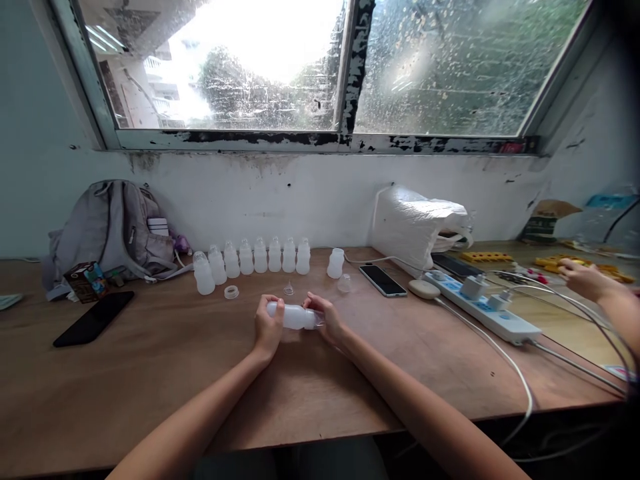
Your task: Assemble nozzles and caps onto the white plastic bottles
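A translucent white baby bottle (296, 317) lies sideways between my two hands, just above the table. My left hand (269, 327) is closed around its base end. At the other end, my right hand (325, 319) has its fingers closed on the clear cap. Beyond my hands lie a white ring (231, 292), a clear nipple (289, 288) and a clear dome cap (345, 283). Several capped bottles (260, 255) stand in a row near the wall. To their right, one bottle without a cap (335, 263) stands upright.
At the left sit a grey backpack (117, 220), a drink carton (86, 280) and a black phone (94, 319). On the right are another phone (383, 280), a white bag (405, 223) and a power strip (485, 313) with cables. Another person's hand (583, 277) touches yellow parts at far right.
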`<move>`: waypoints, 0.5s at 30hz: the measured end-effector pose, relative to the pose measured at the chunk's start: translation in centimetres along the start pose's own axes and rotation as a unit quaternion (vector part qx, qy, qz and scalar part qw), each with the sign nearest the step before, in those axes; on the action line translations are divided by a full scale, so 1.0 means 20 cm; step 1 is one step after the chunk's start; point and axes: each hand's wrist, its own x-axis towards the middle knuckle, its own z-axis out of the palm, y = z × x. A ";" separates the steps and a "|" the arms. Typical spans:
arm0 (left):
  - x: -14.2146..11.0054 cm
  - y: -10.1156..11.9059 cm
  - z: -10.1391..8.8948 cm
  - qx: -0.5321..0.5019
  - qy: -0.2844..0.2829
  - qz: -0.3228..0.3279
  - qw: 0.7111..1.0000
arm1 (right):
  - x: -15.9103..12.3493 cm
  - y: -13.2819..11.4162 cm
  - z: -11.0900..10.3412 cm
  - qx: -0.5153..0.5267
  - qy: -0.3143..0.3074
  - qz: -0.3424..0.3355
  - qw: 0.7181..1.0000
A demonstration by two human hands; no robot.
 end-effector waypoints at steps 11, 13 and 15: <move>-0.01 0.04 -0.01 -0.001 -0.018 0.008 1.000 | -0.01 -0.02 -0.01 -0.034 -0.003 -0.054 0.998; 0.00 0.05 -0.02 -0.007 -0.044 0.006 0.999 | 0.01 -0.02 -0.02 -0.040 -0.002 -0.056 0.998; 0.01 0.05 -0.03 -0.006 -0.084 0.007 0.996 | 0.02 -0.03 -0.04 -0.042 0.011 -0.059 0.997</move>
